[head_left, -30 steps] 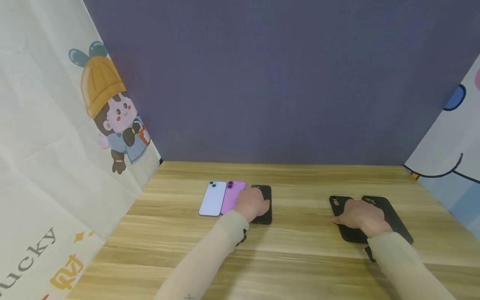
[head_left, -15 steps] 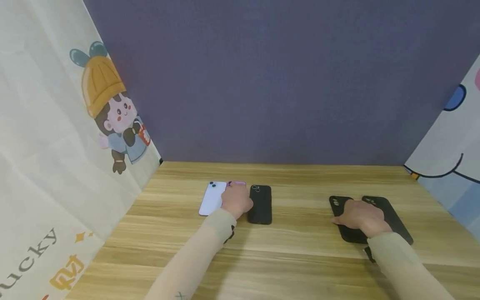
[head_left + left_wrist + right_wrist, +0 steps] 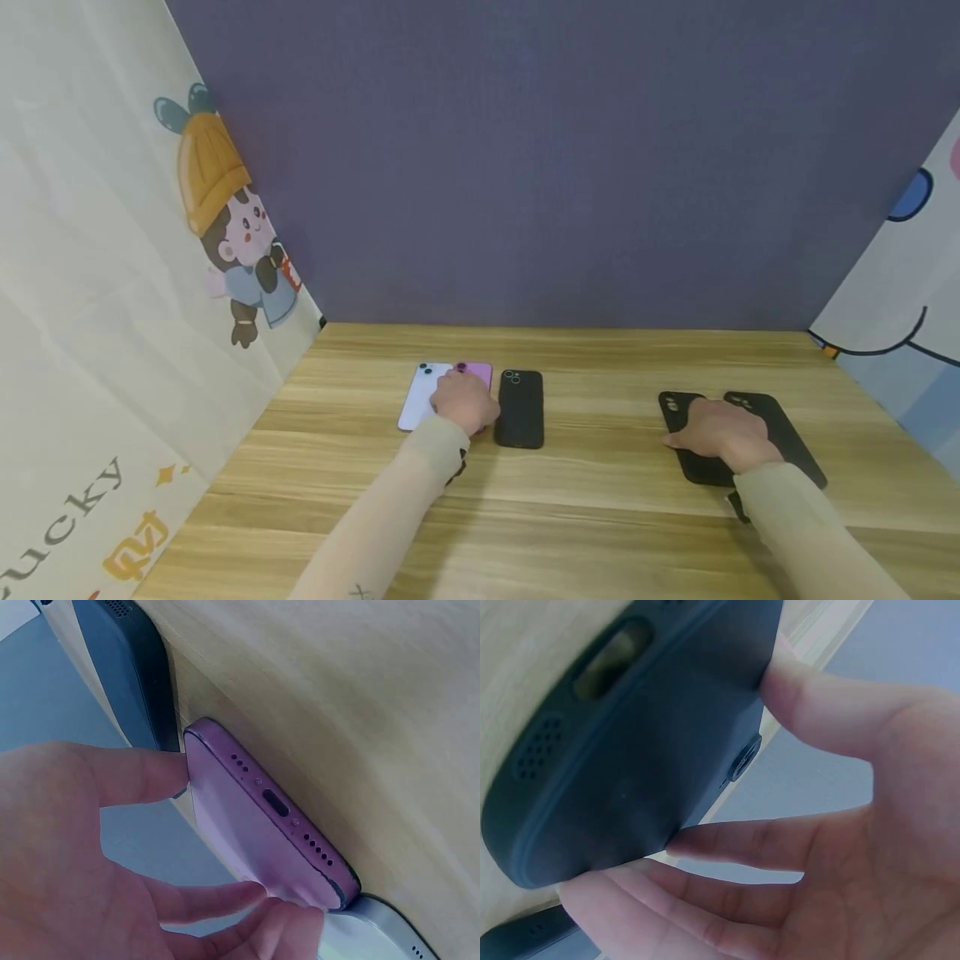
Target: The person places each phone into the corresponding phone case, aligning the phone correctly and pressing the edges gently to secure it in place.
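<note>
My left hand (image 3: pixel 465 402) is over the pink phone (image 3: pixel 240 817), which lies back up on the table. In the left wrist view its thumb holds one long edge while the fingers hold the other. Against that phone's left side lies a pale bluish-white phone (image 3: pixel 420 407), and to its right a black phone or cased phone (image 3: pixel 520 410). At the right, my right hand (image 3: pixel 722 433) spans a black phone case (image 3: pixel 645 750), thumb and fingers on opposite edges; wood shows through the port hole. A second black phone case (image 3: pixel 787 442) lies just right of it, partly hidden by the hand.
The wooden table (image 3: pixel 592 500) reaches back to a dark grey-blue panel (image 3: pixel 555 167). White printed cloths with cartoon figures hang along the left (image 3: pixel 90 250) and right sides.
My left hand has shifted left from between the black and pink phones onto the pink one, uncovering the black one. The right hand and its case have stayed put.
</note>
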Demonstrator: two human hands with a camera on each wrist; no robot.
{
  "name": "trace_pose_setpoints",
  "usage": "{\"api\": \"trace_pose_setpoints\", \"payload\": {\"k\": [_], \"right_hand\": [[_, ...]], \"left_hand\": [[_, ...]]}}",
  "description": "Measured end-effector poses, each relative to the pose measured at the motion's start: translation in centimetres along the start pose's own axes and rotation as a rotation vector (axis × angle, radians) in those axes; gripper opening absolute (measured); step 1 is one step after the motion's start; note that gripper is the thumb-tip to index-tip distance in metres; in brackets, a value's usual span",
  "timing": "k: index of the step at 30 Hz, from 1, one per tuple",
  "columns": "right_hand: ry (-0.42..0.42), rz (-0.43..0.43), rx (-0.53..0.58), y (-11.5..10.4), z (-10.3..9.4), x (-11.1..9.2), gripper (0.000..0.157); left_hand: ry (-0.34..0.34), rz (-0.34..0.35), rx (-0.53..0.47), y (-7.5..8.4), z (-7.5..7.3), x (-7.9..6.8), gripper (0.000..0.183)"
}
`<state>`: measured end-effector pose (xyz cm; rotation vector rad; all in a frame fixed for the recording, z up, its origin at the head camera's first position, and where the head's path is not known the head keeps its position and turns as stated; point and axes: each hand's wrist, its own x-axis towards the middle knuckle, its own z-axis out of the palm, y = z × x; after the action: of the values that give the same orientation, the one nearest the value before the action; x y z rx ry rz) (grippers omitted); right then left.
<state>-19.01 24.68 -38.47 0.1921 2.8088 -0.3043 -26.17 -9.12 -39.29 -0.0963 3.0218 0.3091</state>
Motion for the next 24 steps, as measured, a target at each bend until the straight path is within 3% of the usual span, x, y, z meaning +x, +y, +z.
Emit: {"api": "trace_pose_setpoints", "payload": {"k": [10,18,24], "right_hand": [[-0.009,-0.016,-0.006,0.5,-0.2,1.3,0.084],[-0.017,-0.016,-0.003,0.3,-0.2,1.4,0.086],[-0.01,-0.02,-0.004,0.4,-0.3,1.3,0.084]], "left_hand": [[-0.001,-0.1,0.029,0.9,0.0,0.6,0.068],[-0.019,-0.124,0.023,1.3,-0.4,0.6,0.051],[0.016,-0.14,0.043,1.3,0.3,0.9,0.057]]}}
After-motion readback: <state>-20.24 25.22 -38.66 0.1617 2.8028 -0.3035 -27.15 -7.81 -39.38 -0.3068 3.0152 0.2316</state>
